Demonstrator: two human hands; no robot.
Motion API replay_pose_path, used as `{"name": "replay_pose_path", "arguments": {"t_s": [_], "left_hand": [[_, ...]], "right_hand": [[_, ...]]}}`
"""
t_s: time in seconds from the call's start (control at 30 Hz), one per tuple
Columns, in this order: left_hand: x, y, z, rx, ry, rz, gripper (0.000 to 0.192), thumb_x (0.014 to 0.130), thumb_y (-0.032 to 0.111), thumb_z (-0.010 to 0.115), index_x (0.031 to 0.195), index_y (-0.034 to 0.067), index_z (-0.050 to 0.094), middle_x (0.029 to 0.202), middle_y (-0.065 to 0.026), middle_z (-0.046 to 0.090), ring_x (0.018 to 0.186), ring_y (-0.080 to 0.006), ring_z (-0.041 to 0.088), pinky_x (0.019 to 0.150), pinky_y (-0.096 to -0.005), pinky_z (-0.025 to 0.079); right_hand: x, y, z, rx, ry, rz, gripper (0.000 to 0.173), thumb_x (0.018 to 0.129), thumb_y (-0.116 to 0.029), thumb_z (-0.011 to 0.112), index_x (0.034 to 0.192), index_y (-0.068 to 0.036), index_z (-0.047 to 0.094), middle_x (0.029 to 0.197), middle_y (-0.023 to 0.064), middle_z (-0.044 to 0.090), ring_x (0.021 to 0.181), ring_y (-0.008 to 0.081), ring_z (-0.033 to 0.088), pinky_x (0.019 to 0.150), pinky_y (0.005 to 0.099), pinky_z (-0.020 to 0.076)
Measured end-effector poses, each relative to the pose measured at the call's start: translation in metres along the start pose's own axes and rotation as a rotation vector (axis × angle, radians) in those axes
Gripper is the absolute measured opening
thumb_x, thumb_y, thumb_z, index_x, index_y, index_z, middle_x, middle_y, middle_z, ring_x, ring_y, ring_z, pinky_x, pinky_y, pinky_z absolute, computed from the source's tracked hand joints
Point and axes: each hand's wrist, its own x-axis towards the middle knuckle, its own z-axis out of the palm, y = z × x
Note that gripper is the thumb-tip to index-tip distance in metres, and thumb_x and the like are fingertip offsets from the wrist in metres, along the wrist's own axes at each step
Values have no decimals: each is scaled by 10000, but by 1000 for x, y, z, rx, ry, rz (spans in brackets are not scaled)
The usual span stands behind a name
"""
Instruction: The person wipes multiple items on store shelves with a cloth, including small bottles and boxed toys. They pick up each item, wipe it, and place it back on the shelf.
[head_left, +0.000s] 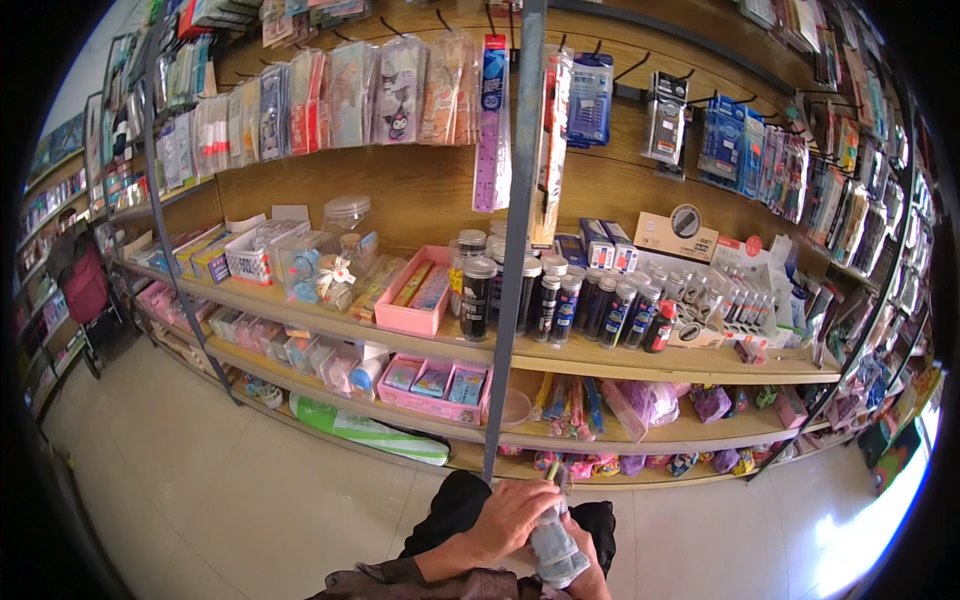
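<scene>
Low in front of my body, both hands are on a grey-blue bundle (559, 551) that looks like folded cloth. My left hand (517, 514) closes around its upper end, fingers bent over the top. A narrow dark piece with a green strip (553, 472) sticks up past those fingers; what it is, I cannot make out. My right hand (587, 551) grips the bundle from the other side and is partly hidden behind it. Beyond them stands a wooden shelf unit (675, 365), its dark metal post (510, 300) just ahead of my left hand.
On the upper shelf are several clear tubes of pencil leads (478, 300), a pink box (409, 319) and a white basket (259, 251). Packaged stationery (401, 97) hangs from hooks above. Lower down lie a pink divided tray (435, 401) and a green-and-white package (367, 431). A red bag (82, 277) stands left.
</scene>
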Motion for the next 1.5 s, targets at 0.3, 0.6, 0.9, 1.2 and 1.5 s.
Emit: {"name": "replay_pose_path", "arguments": {"t_s": [0.3,0.6,0.9,1.2,1.5], "left_hand": [[-7,-16,-12,-176,-166,-357,561,792,77,817,1315,105,616,1203,-68,675,1088,-287,633,936,-402,456],[21,-22,-26,-415,-102,-328,490,917,322,766,1291,51,603,1168,-80,642,1055,-202,630,920,-337,508],[132,-50,-53,-564,-79,-334,475,945,132,728,1359,12,530,1208,-50,535,1129,-145,543,1019,-295,455],[264,-81,-34,15,-137,-33,414,826,60,733,1226,66,624,1131,-99,635,1062,-262,595,955,-373,464],[312,-123,14,361,-175,-47,409,812,83,783,1200,85,654,1100,-125,662,1094,-299,605,929,-406,486]], "right_hand": [[25,-4,-48,-161,-75,24,626,880,-294,800,1346,58,573,1113,112,718,978,185,701,874,318,571],[70,-1,-79,18,221,-228,459,937,-144,668,1352,22,565,1083,79,702,882,149,684,778,300,570],[122,37,-111,123,175,-132,484,990,-121,645,1446,-12,529,1221,59,685,1048,144,668,911,288,532],[122,39,-125,406,32,-99,535,991,-189,667,1464,-11,490,1218,100,698,982,186,721,831,324,596],[117,38,-130,448,-21,-119,558,986,-158,665,1489,-15,473,1268,87,682,1024,171,710,874,302,579]]}}
